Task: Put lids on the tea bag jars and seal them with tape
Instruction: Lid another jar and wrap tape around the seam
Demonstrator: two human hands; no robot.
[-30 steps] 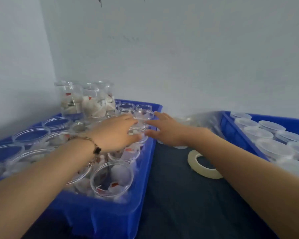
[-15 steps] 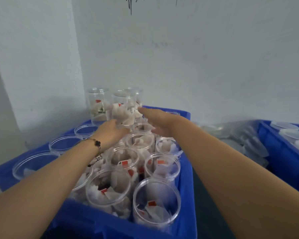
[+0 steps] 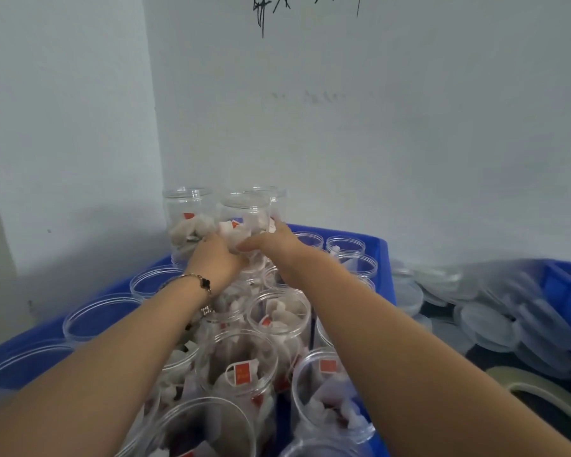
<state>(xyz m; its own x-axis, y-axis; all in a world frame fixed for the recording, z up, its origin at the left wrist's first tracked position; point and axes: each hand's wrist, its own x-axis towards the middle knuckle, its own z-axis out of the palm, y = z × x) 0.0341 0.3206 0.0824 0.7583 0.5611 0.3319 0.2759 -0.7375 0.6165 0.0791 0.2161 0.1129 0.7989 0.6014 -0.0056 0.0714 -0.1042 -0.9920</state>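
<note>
A blue crate [image 3: 384, 258] holds several clear jars, many with white tea bags and red tags, such as an open jar [image 3: 279, 319] near the middle. Three lidded jars stand raised at the crate's far corner. Both my hands reach the middle lidded jar [image 3: 244, 211]. My left hand [image 3: 216, 258] grips its lower left side. My right hand [image 3: 271, 245] holds its lower right, thumb in front and fingers up the side. A tape roll [image 3: 551, 402] lies on the dark table at the lower right.
Loose translucent lids [image 3: 482, 319] are piled on the table right of the crate. A second blue crate [image 3: 566, 285] shows at the right edge. White walls meet in a corner right behind the jars. Empty jars [image 3: 101, 316] line the crate's left side.
Both hands have moved further back over the crate, from the open jars to the lidded jars in the corner, and now close on the middle one. The view has shifted left.
</note>
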